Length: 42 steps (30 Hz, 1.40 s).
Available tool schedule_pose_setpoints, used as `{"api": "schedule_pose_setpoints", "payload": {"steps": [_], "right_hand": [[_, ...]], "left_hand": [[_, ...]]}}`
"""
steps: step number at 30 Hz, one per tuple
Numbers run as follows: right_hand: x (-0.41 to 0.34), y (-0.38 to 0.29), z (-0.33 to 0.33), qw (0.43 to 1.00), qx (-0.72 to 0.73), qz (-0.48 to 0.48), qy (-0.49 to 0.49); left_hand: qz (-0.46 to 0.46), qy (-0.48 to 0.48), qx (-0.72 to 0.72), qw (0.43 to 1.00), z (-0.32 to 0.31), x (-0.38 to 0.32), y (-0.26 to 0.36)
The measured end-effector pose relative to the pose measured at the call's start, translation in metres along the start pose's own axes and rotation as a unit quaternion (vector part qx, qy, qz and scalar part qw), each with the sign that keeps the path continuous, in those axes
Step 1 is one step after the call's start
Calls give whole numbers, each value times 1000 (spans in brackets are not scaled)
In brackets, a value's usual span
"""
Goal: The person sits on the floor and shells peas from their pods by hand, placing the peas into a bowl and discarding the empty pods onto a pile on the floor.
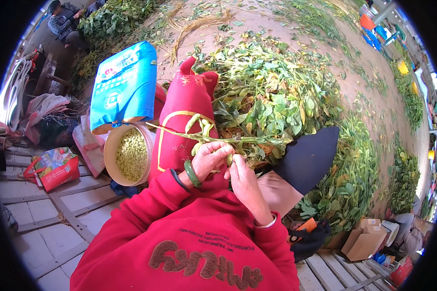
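A soybean stalk [174, 134] with green pods and leaves lies across a red bag-like cloth [184, 98] on my lap. Around this stalk are the fingers of my left hand [207, 160], which has a green bangle at its wrist. A green pod [229, 159] is pinched at the fingertips of my right hand [242, 178], close against the left fingers. More pods [200, 123] hang from the stalk beyond my left hand. To the left, a pale bucket [111, 154] holds shelled green beans [132, 154].
A big heap of leafy bean plants [269, 91] lies ahead, with more along the right. A blue bag [127, 83] stands behind the bucket, and a red shopping bag [60, 169] sits at left. Cardboard boxes [362, 240] are at lower right. Another person [63, 23] sits at upper left.
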State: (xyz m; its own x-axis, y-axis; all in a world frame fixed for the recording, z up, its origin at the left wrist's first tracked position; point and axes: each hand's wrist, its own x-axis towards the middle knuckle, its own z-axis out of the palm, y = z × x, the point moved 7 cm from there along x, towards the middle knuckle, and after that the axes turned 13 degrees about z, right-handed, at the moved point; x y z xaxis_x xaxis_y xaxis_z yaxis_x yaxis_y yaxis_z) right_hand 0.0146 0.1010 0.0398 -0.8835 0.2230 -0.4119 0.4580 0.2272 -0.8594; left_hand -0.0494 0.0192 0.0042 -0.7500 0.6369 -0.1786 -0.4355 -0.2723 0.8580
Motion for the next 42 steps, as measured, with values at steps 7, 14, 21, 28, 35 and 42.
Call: {"api": "schedule_pose_setpoints", "payload": {"steps": [7, 14, 21, 28, 35, 42], "right_hand": [[5, 7, 6, 998, 49, -43, -5], [5, 4, 0, 997, 81, -14, 5], [16, 15, -26, 973, -116, 2, 201], [26, 24, -27, 952, -193, -31, 237], [11, 9, -45, 966, -87, -80, 232], [10, 4, -54, 964, -45, -80, 248]], "left_hand": [[-56, -72, -14, 996, 0, -2, 11], [-40, -89, 70, 993, 6, -9, 14], [-73, -30, -103, 992, 13, -9, 16], [-46, -77, -146, 985, 9, -4, 17], [-76, -157, -231, 957, 16, -7, 14], [-238, -265, -99, 929, 33, -25, -16]]}}
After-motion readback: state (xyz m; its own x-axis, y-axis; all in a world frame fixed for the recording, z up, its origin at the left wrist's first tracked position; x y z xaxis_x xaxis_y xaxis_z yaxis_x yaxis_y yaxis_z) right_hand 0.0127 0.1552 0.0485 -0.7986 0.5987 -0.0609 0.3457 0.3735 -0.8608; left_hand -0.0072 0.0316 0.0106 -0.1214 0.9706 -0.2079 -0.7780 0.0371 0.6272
